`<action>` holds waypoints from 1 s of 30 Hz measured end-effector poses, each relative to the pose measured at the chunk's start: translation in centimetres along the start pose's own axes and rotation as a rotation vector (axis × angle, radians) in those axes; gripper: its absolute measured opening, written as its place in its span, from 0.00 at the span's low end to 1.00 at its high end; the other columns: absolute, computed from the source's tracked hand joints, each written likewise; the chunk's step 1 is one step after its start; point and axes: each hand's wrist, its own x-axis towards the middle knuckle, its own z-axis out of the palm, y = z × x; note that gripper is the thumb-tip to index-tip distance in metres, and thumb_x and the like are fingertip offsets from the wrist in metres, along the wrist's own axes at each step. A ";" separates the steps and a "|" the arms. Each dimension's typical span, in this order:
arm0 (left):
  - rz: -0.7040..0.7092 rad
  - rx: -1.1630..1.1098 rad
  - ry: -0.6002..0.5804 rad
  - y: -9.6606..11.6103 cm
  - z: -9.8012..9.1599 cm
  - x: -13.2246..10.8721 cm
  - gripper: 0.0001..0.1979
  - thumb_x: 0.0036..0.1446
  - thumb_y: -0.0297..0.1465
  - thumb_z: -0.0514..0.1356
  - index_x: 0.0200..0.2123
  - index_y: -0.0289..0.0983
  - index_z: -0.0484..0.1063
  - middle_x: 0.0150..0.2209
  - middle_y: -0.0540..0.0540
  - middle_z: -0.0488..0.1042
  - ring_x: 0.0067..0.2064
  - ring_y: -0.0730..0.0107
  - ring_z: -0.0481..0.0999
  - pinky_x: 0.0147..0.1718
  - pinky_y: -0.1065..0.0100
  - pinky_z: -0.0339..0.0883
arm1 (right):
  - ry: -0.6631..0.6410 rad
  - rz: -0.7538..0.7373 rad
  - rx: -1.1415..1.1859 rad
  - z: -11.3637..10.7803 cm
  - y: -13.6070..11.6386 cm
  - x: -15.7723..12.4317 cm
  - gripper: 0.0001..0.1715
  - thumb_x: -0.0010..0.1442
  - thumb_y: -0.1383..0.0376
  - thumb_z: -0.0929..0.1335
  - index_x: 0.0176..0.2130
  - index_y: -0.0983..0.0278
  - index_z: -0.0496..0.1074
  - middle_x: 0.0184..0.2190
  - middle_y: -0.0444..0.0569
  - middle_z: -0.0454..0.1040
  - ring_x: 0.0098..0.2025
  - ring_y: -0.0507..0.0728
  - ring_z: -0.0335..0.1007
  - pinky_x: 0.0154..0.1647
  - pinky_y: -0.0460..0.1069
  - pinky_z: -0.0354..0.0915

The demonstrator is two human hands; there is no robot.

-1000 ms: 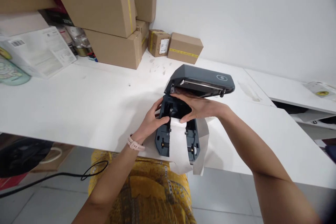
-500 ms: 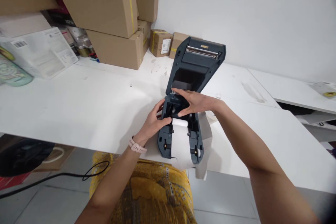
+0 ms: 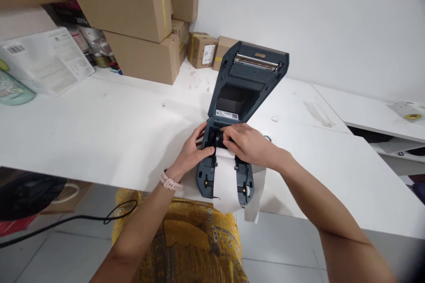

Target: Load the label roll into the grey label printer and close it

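A dark label printer (image 3: 206,182) stands near the table's front edge with its lid (image 3: 247,80) raised. My left hand (image 3: 191,152) grips the base's left wall, thumb over the inner edge and fingers outside. Inside the compartment, my right hand (image 3: 247,142) has its fingers curled together near the back; whatever is between them is hidden. White paper (image 3: 226,181) runs from a roll between the two hands, over the printer's front and past the table edge. Another pale sheet (image 3: 255,199) pokes out at the printer's right side.
Cardboard boxes (image 3: 142,57) are stacked at the back left, with small taped boxes (image 3: 202,51) beside them along the wall. A white carton (image 3: 46,62) and a green bottle (image 3: 15,90) are at far left. A black cable (image 3: 76,219) hangs below the white table (image 3: 133,141).
My right hand has left the hinge area, and its spread fingers have curled together inside the compartment. My left hand keeps its hold. The view has shifted slightly.
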 end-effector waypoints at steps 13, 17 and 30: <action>0.008 -0.119 0.027 -0.2 -0.6 0.1 0.52 0.51 0.33 0.68 0.75 0.39 0.46 0.70 0.32 0.63 0.68 0.46 0.68 0.66 0.43 0.62 | -0.231 -0.076 0.151 1.0 1.8 -0.3 0.27 0.67 0.57 0.65 0.62 0.61 0.62 0.42 0.53 0.79 0.44 0.62 0.74 0.52 0.58 0.62; 0.030 -0.106 0.035 -0.2 -0.7 0.1 0.49 0.52 0.34 0.69 0.73 0.41 0.51 0.70 0.34 0.63 0.68 0.46 0.68 0.66 0.41 0.61 | -0.231 -0.121 0.153 0.8 2.0 -0.3 0.28 0.67 0.58 0.65 0.63 0.63 0.63 0.44 0.54 0.78 0.44 0.62 0.73 0.52 0.59 0.62; 0.018 -0.015 0.046 0.5 -0.5 -0.3 0.44 0.54 0.36 0.69 0.72 0.40 0.57 0.70 0.34 0.63 0.67 0.45 0.70 0.65 0.45 0.65 | 0.532 0.129 0.952 0.5 7.1 -13.8 0.30 0.55 0.54 0.77 0.55 0.47 0.71 0.39 0.47 0.79 0.37 0.60 0.79 0.29 0.53 0.74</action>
